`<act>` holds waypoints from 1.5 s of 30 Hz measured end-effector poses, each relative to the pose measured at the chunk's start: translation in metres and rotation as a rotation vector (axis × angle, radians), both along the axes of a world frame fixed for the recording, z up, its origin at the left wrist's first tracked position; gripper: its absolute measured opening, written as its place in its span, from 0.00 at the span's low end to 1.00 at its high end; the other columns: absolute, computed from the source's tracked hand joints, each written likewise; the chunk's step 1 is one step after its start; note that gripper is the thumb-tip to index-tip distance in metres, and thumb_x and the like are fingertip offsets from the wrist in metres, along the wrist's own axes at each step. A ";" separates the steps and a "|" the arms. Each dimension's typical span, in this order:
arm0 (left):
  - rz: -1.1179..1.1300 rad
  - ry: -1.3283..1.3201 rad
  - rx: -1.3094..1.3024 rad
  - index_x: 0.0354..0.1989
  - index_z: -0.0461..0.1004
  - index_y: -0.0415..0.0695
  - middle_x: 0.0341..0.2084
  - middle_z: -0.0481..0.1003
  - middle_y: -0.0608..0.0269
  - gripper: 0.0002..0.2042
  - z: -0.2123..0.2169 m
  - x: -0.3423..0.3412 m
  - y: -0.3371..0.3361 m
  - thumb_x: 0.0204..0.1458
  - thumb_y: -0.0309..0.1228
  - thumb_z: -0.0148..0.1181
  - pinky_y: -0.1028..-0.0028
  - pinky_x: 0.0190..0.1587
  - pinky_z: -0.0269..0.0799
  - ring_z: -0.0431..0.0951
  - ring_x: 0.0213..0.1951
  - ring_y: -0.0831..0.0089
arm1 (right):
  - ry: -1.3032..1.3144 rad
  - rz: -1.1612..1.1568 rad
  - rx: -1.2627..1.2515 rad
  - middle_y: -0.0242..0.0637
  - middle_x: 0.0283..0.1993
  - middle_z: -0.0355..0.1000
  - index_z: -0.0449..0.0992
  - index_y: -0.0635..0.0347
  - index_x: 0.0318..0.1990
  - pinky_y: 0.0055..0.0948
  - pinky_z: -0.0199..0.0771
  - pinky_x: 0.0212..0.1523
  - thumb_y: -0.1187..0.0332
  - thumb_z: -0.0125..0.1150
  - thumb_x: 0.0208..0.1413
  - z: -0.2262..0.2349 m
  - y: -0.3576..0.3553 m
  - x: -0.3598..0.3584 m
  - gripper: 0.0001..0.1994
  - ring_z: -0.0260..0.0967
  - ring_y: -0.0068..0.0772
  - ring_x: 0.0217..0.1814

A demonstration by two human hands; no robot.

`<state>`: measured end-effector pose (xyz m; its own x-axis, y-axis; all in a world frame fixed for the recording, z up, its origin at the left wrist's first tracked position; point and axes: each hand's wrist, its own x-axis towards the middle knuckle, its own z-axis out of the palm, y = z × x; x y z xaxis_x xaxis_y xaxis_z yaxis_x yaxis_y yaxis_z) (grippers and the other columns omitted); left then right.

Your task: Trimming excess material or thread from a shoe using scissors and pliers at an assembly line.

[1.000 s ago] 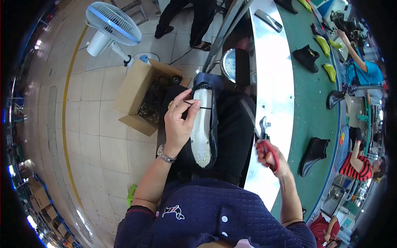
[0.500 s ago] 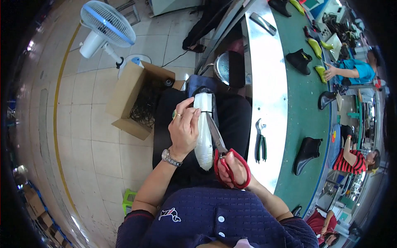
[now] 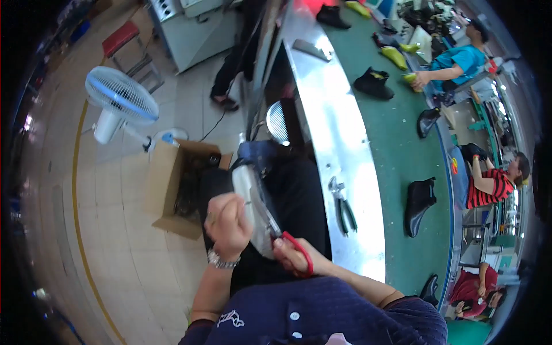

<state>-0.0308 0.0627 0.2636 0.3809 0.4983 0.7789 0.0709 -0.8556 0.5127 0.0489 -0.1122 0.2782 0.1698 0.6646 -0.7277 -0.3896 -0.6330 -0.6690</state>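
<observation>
A shoe (image 3: 245, 187) lies sole up across my lap, its pale sole facing me and its dark upper showing along the right side. My right hand (image 3: 296, 257) grips a pair of scissors (image 3: 301, 248) by the red handles. The metal blades lie along the right edge of the sole, pointing away from me. My left hand (image 3: 229, 227) is just left of the sole, its fingers curled in and blurred by motion. What those fingers hold, if anything, cannot be made out.
A metal ledge (image 3: 322, 109) at my right carries green-handled pliers (image 3: 344, 208). Beyond it, a green conveyor (image 3: 391, 144) bears several boots, including a black boot (image 3: 420, 206). A cardboard box (image 3: 164, 184) and a white fan (image 3: 122, 95) stand at left. Co-workers sit across the conveyor.
My left hand has come off the sole to its left and its fingers have curled in. The scissors have turned and moved nearer the sole's toe end. The whole view has shifted.
</observation>
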 end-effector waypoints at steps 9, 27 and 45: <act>0.300 0.151 0.070 0.43 0.69 0.32 0.37 0.75 0.48 0.08 0.017 -0.056 0.082 0.60 0.24 0.53 0.68 0.38 0.74 0.76 0.36 0.57 | -0.741 -0.068 0.134 0.33 0.21 0.70 0.76 0.64 0.33 0.26 0.65 0.25 0.53 0.70 0.50 0.005 -0.016 0.064 0.20 0.67 0.21 0.23; -0.461 0.650 0.194 0.53 0.73 0.39 0.51 0.73 0.48 0.23 -0.030 0.063 -0.003 0.56 0.44 0.56 0.57 0.64 0.56 0.67 0.59 0.54 | -1.391 -0.255 -0.238 0.45 0.43 0.74 0.75 0.59 0.51 0.42 0.70 0.48 0.65 0.67 0.48 -0.102 -0.103 0.195 0.21 0.71 0.47 0.49; -0.524 0.739 0.143 0.33 0.66 0.38 0.23 0.74 0.51 0.11 -0.051 0.151 0.058 0.63 0.33 0.47 0.64 0.30 0.74 0.78 0.28 0.56 | -0.481 -0.638 0.116 0.32 0.32 0.70 0.69 0.60 0.47 0.30 0.71 0.32 0.57 0.51 0.65 -0.095 -0.094 0.124 0.15 0.70 0.26 0.31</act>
